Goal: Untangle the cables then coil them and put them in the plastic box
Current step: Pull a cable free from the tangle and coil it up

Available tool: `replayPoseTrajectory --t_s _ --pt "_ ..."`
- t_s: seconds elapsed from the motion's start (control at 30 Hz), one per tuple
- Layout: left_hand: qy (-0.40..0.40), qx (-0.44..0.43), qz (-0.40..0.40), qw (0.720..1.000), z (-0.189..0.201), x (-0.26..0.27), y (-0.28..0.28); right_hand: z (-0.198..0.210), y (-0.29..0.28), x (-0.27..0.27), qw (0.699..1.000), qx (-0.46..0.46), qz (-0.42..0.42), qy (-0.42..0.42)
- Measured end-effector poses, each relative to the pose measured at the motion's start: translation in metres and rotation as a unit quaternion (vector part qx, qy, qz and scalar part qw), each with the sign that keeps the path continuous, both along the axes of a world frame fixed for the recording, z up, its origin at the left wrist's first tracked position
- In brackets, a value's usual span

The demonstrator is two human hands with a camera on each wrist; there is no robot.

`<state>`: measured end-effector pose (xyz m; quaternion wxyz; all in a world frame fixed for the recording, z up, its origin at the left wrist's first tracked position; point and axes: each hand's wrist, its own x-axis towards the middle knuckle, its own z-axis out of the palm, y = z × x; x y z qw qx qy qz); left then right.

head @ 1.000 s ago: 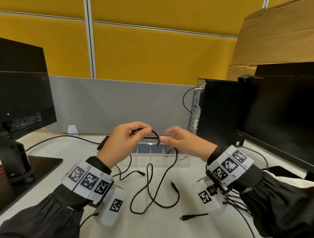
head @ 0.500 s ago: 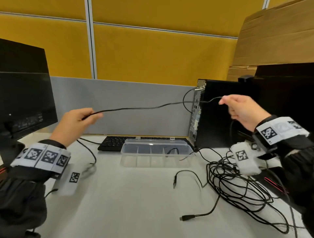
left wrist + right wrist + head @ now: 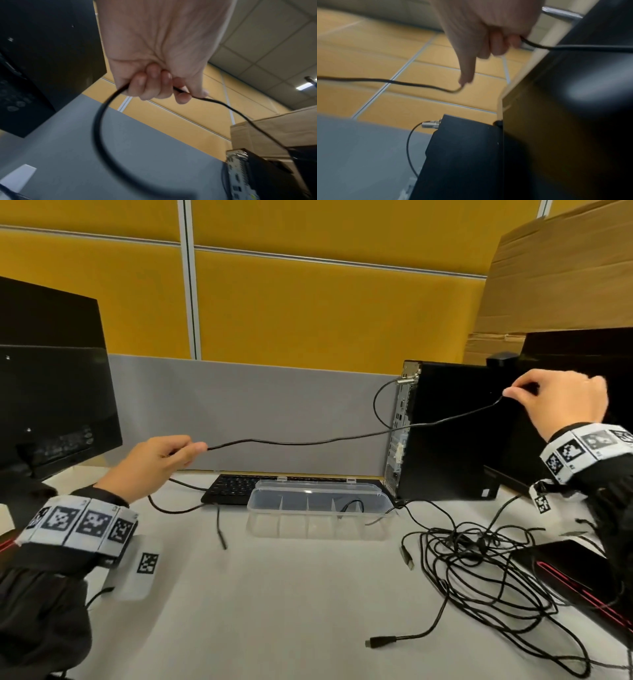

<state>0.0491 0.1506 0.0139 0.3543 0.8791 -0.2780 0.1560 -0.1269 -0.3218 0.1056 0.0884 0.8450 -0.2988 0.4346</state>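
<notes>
A thin black cable (image 3: 308, 442) stretches in the air between my two hands, sagging slightly. My left hand (image 3: 156, 462) grips one part of it at the left, fingers curled round the cable (image 3: 109, 102). My right hand (image 3: 561, 402) pinches the cable (image 3: 419, 84) high at the right, in front of the black computer tower (image 3: 452, 433). One cable end (image 3: 221, 534) hangs down below my left hand to the table. A clear plastic box (image 3: 318, 508) with dividers stands open at mid-table. A tangled heap of black cables (image 3: 493, 573) lies on the table at the right.
A black keyboard (image 3: 233, 489) lies behind the box. Black monitors stand at the left (image 3: 51, 402) and far right (image 3: 582, 347). A grey partition and yellow wall panels close the back. A black device with red trim (image 3: 579, 580) lies at the right edge.
My hands were close together over the table a second ago; they have spread far apart, pulling the cable into a long span. The right hand has gone further right since half a second ago.
</notes>
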Motion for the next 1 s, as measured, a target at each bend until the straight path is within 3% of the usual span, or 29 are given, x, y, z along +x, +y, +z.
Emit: replayPoseTrajectory --t_s 0.07,0.13,0.23,0.3,0.4,0.43,0.47,0.5,0.6,0.73,0.83,0.93,1.0 --pt "-0.008 -0.005 0.001 1.000 -0.005 -0.004 -0.012 -0.002 0.008 0.007 0.993 -0.027 -0.051 0.106" --pt "-0.021 -0.009 -0.003 1.000 -0.012 -0.013 -0.033 -0.013 0.031 0.023 0.983 -0.023 -0.025 0.179" --pt "-0.042 -0.028 -0.045 0.998 -0.020 -0.030 -0.069 -0.037 0.100 0.043 0.964 0.045 0.170 0.200" --pt "-0.058 -0.052 -0.080 0.994 -0.021 -0.040 -0.089 -0.055 0.153 0.048 0.893 0.145 0.338 0.258" --pt "-0.083 -0.086 -0.129 0.984 -0.018 -0.054 -0.105 -0.081 0.207 0.044 0.739 0.287 0.492 0.359" --pt "-0.083 -0.091 -0.141 0.982 -0.018 -0.056 -0.106 -0.086 0.210 0.043 0.710 0.331 0.514 0.349" --pt "-0.077 -0.094 -0.147 0.982 -0.018 -0.056 -0.103 -0.089 0.209 0.043 0.702 0.362 0.525 0.316" --pt "-0.070 -0.096 -0.145 0.982 -0.020 -0.054 -0.098 -0.089 0.203 0.041 0.721 0.363 0.521 0.279" --pt "-0.034 -0.093 -0.133 0.986 -0.031 -0.043 -0.077 -0.081 0.163 0.037 0.837 0.239 0.457 0.184" --pt "0.001 -0.061 -0.132 0.989 -0.047 -0.041 -0.060 -0.076 0.097 0.026 0.928 0.153 0.332 0.069" --pt "0.051 -0.066 -0.150 0.985 -0.054 -0.045 -0.060 -0.080 0.064 0.017 0.956 0.148 0.246 0.052" --pt "0.135 -0.131 -0.181 0.965 -0.056 -0.053 -0.067 -0.094 0.069 0.018 0.949 0.171 0.196 0.177" --pt "0.211 -0.211 -0.217 0.930 -0.056 -0.059 -0.071 -0.101 0.097 0.020 0.937 0.133 0.213 0.243"
